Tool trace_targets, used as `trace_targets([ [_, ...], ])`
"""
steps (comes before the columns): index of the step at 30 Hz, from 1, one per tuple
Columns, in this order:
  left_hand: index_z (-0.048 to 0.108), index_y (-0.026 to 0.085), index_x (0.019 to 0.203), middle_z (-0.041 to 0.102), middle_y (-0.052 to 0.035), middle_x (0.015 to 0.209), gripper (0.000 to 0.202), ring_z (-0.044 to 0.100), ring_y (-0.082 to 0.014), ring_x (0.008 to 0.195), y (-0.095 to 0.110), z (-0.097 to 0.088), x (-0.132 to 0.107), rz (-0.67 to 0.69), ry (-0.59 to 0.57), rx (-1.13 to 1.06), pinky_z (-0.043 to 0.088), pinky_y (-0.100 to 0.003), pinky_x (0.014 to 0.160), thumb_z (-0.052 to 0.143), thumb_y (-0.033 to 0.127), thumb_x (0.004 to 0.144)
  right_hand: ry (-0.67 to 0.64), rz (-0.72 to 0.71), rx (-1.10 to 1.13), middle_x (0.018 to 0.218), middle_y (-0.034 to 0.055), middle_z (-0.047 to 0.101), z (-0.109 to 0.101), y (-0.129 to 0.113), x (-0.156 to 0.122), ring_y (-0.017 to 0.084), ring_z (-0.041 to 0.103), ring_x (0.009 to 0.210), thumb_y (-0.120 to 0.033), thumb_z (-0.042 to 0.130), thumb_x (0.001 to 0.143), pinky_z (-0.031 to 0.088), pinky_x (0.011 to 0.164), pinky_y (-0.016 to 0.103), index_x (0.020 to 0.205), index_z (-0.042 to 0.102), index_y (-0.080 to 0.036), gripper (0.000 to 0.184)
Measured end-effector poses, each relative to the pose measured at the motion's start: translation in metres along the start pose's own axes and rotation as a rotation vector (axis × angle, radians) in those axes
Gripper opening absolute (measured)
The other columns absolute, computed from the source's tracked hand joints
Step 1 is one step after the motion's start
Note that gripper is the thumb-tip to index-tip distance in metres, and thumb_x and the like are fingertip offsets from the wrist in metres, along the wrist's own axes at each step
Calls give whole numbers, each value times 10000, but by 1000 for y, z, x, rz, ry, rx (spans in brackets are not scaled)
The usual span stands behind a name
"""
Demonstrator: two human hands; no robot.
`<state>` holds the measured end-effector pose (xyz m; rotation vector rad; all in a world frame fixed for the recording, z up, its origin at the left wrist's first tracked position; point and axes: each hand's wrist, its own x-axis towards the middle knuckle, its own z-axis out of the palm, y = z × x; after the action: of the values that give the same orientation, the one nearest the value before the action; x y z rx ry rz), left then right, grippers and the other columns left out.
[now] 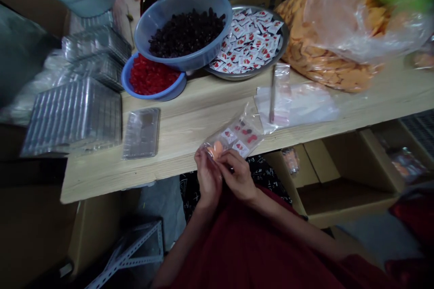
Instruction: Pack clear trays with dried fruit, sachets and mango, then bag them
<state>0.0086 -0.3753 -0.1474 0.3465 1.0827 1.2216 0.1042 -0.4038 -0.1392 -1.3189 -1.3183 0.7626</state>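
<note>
At the table's front edge, my left hand (207, 178) and my right hand (240, 175) both pinch the near end of a clear plastic bag (249, 119). Through its film I see orange pieces (216, 149) close to my fingertips. Farther up in it lie white sachets (228, 135) with red print, and small red and dark pieces. The far end of the bag rests on the tabletop, beside a stack of flat clear bags (308, 106). My fingers partly hide the bag's near edge.
Behind stand a blue bowl of dark pieces (183, 58), a smaller bowl of red pieces (159, 96), a metal basin of sachets (233, 76) and a big bag of orange pieces (325, 65). Clear trays (77, 113) are stacked left. Cardboard boxes (349, 207) sit below right.
</note>
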Motion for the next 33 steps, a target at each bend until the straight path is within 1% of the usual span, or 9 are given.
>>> trace_targets([
  [3,590,279,1192,679,-11,1167,433,665,-126,1032,7,-11,-8,-90,-95,-19,511,-259,954,810,311,820,1,65,29,931,45,644,-8,3,6,188,626,882,-226,583,973,515,738,326,904,641,-242,92],
  [6,628,226,1109,694,-43,1138,380,678,-141,991,6,-21,-16,-225,-213,68,530,-265,903,833,303,798,-65,37,40,913,34,639,-9,3,5,183,623,885,-204,593,964,510,759,320,893,641,-237,91],
  [10,632,223,1080,702,-11,1067,441,666,-108,919,-6,-22,-17,-112,-159,31,511,-212,860,881,293,723,-132,0,65,923,36,645,-3,0,-7,181,630,908,-172,576,967,519,819,326,902,643,-230,110],
  [13,650,191,1007,698,2,961,374,643,-97,838,-10,-20,-13,-64,-155,80,504,-200,817,867,310,727,-128,5,60,969,53,660,-2,-2,-10,192,634,961,-170,572,967,521,870,341,915,651,-229,112],
  [19,642,169,897,654,8,899,304,606,-100,784,11,-25,0,-65,-256,398,533,-193,709,835,361,762,-93,65,56,873,30,637,-17,4,2,173,612,839,-218,606,968,500,754,311,886,654,-223,95],
  [22,656,161,898,654,0,881,293,607,-105,767,15,-27,2,-119,-297,421,531,-193,678,835,346,757,-144,48,48,865,30,633,-17,6,2,170,611,828,-223,588,977,504,753,309,886,649,-220,110],
  [28,666,152,818,658,18,772,203,573,-86,704,-9,-24,-1,40,-129,269,472,-183,710,810,277,748,-180,-51,2,933,63,671,-1,4,-10,193,650,932,-215,544,995,546,859,338,896,666,-220,158],
  [31,695,154,887,700,-13,832,224,606,-120,735,-7,-27,-1,-20,-197,338,483,-226,741,766,346,795,-220,-65,6,933,57,678,-7,7,-11,188,661,931,-236,556,1001,561,858,330,954,694,-223,146],
  [33,701,153,884,705,-28,837,252,618,-142,744,6,-35,0,-24,-285,532,486,-249,744,717,402,846,-226,-83,-46,1001,69,682,-20,11,-12,206,661,995,-297,610,987,564,895,355,1058,706,-231,136],
])
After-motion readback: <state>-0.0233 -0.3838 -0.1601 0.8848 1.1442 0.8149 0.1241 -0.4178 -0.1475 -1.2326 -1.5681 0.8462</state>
